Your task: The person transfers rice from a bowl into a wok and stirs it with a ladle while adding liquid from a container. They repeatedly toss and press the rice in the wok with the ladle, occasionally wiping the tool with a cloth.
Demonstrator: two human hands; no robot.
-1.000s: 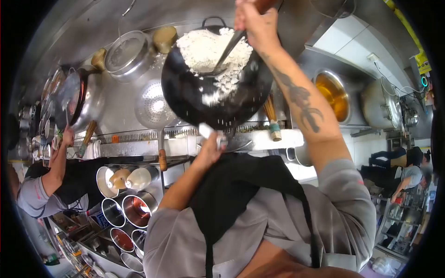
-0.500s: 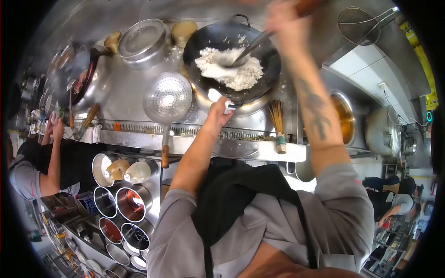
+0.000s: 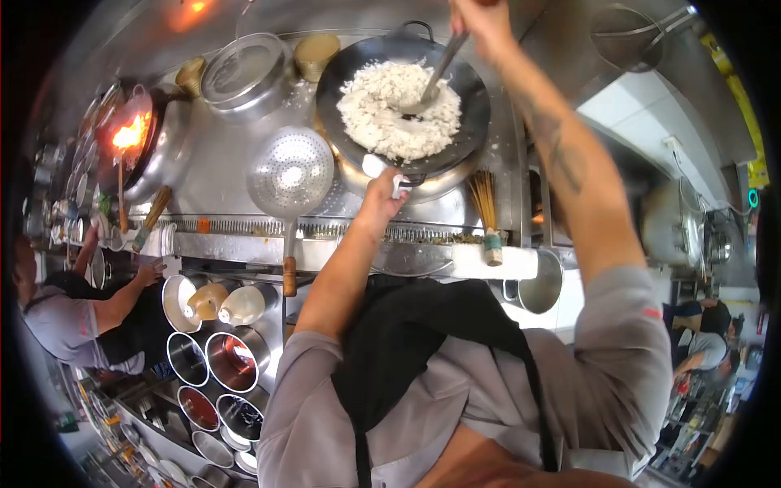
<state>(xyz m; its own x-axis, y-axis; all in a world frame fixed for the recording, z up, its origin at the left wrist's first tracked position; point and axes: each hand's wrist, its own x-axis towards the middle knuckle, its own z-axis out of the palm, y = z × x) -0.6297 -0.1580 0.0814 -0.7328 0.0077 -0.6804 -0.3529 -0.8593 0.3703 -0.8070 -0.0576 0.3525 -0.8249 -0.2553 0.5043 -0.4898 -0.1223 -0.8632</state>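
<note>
A black wok point(image 3: 468, 98) full of white rice point(image 3: 390, 110) sits on the burner ahead of me. My left hand point(image 3: 381, 193) grips the wok's near handle through a white cloth. My right hand point(image 3: 482, 18), at the top edge of the view, holds the long handle of a metal ladle point(image 3: 423, 96) whose bowl rests in the rice.
A perforated skimmer point(image 3: 290, 175) lies left of the wok, near a lidded steel pot point(image 3: 244, 73). A second wok point(image 3: 130, 138) at far left shows flames, with a co-worker point(image 3: 73, 313) beside it. Seasoning containers point(image 3: 220, 350) stand below the counter. A bamboo brush point(image 3: 486, 211) lies right of the wok.
The wok has come down from a raised tilt and settled on the burner, with the rice spread out in it. Flames have flared in the left wok. My right hand shifted slightly.
</note>
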